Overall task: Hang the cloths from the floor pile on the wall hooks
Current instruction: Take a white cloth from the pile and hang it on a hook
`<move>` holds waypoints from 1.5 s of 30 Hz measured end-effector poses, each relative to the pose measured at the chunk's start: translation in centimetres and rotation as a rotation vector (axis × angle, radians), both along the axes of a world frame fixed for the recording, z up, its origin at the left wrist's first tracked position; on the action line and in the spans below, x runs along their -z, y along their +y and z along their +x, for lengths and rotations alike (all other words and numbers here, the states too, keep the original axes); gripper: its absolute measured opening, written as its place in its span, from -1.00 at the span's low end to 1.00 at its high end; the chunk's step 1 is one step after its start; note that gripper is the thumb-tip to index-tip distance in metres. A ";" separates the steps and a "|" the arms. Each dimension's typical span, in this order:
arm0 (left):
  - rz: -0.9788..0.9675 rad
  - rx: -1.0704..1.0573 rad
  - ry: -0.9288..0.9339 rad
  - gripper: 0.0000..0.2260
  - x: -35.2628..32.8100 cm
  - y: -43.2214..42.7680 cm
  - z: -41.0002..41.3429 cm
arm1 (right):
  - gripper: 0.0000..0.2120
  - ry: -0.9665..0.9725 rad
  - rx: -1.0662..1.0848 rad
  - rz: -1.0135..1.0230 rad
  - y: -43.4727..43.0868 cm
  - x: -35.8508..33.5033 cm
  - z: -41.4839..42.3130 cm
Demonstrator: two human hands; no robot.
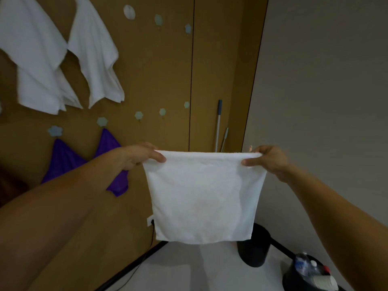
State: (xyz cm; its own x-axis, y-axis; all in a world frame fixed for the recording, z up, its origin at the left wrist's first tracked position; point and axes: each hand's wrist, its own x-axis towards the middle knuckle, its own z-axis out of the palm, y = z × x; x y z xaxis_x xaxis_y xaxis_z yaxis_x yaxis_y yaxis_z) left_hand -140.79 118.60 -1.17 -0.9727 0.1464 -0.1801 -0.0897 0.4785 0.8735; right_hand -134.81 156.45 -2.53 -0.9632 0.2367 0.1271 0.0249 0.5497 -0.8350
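Observation:
A white cloth [203,196] hangs flat and spread in front of me. My left hand [140,157] pinches its top left corner and my right hand [269,159] pinches its top right corner, stretching the top edge level. On the brown wooden wall [159,66] hang two white cloths [33,59] [94,57] at the upper left and two purple cloths [63,158] [113,164] lower down. Several pale flower-shaped hooks are bare, among them one [138,115] and another [162,111] just above my left hand. The floor pile is out of view.
Two mop handles [218,124] lean in the corner behind the cloth. A black bin [254,248] stands on the floor below it, and a second black bin holding plastic bottles [310,271] sits at the lower right. A black cable [151,238] runs from a wall socket.

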 end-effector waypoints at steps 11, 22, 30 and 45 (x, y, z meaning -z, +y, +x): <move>0.065 -0.324 0.690 -0.91 -3.7 -1.1 -7.7 | -0.84 0.428 0.107 0.126 -9.2 -5.0 -12.7; 0.258 -0.327 0.865 -0.82 -7.6 -4.6 -17.7 | -0.73 0.336 -0.359 -0.137 -17.3 -9.3 -22.6; -0.095 -0.119 0.755 -0.67 -10.2 -7.1 -22.3 | -0.67 0.376 -0.363 -0.103 -20.8 -11.3 -29.9; -0.357 -0.696 1.107 -0.64 -19.2 -4.6 -36.5 | -0.73 0.759 -0.454 -0.307 -25.7 -19.1 -49.7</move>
